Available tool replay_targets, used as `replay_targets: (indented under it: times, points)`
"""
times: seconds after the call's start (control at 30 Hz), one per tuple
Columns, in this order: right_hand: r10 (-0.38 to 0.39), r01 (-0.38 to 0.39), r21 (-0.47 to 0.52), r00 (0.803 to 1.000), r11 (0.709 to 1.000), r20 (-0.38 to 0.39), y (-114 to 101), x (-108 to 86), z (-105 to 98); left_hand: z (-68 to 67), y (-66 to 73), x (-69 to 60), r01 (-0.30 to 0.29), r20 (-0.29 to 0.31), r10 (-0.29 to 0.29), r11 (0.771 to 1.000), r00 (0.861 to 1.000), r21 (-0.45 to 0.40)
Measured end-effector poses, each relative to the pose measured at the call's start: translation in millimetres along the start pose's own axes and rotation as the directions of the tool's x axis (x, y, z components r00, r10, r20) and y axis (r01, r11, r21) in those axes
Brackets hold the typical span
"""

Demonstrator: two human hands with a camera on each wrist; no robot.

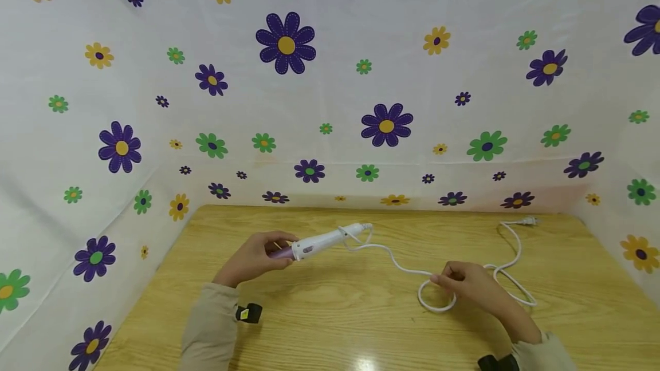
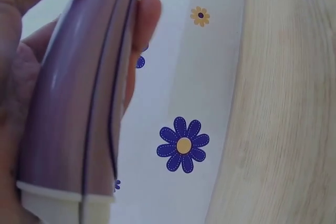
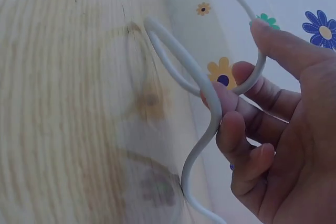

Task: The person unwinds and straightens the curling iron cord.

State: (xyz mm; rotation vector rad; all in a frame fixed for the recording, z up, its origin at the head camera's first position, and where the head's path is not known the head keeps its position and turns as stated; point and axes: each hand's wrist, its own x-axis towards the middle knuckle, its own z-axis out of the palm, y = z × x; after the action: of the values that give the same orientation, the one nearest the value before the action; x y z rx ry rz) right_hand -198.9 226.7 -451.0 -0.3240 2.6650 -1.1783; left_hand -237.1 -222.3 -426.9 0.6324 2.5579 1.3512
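A white and purple hair straightener point(image 1: 321, 242) is held above the table at a tilt, its white cord end up and to the right. My left hand point(image 1: 258, 257) grips it by the purple end point(image 2: 79, 87), which fills much of the left wrist view. From the white end the cord point(image 1: 394, 259) runs loosely across to my right hand point(image 1: 471, 285), with one strand wound over the handle. In the right wrist view the thumb and fingers of my right hand point(image 3: 283, 98) hold the cord point(image 3: 210, 103), and a loop of it hangs from them.
Farther right, the cord's remaining length lies in bends on the wooden table point(image 1: 330, 325), ending in a plug point(image 1: 528, 221) near the back edge. A flower-printed white cloth point(image 1: 330, 90) rises behind the table and along both sides.
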Motion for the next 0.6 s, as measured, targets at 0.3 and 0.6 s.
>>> replay_targets:
  times: [0.3, 0.6]
  points:
    - [0.055, -0.057, -0.053, 0.998, 0.997, -0.033, 0, 6.8, -3, -6.5, 3.3, -8.7, -0.072, 0.058, 0.075, 0.996, 0.995, -0.056]
    - [0.088, -0.090, -0.017, 0.992, 0.996, -0.087, 2, 10.1, -5, -0.5, 1.7, -18.5, -0.042, 0.155, 0.046, 0.999, 0.987, -0.029]
